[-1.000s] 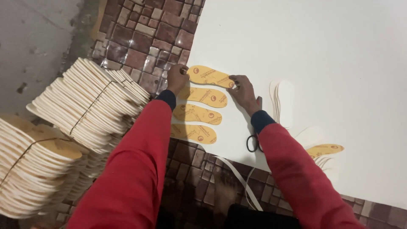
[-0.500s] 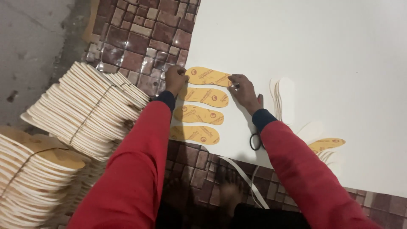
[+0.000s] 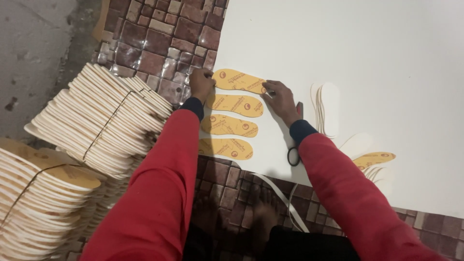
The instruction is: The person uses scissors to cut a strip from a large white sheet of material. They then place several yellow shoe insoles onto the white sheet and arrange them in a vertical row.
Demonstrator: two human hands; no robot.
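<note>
The left hand presses its fingertips flat on the heel end of the top yellow insole, and the right hand presses down on its toe end; neither grip is clenched, both lie open on the insole, pinning it rather than grasping it. This insole lies on the white sheet, near the sheet's 9 o'clock edge, heading a column of four. Directly at its 6 o'clock lie the second insole, the third insole and the fourth insole, each close to the next. Black scissors rest under the right forearm (mostly hidden by the red sleeve). At 3 o'clock from the right hand is a fan of white cut-outs. Bundled stacks of insoles sit at 9 o'clock on the tiled floor.
</note>
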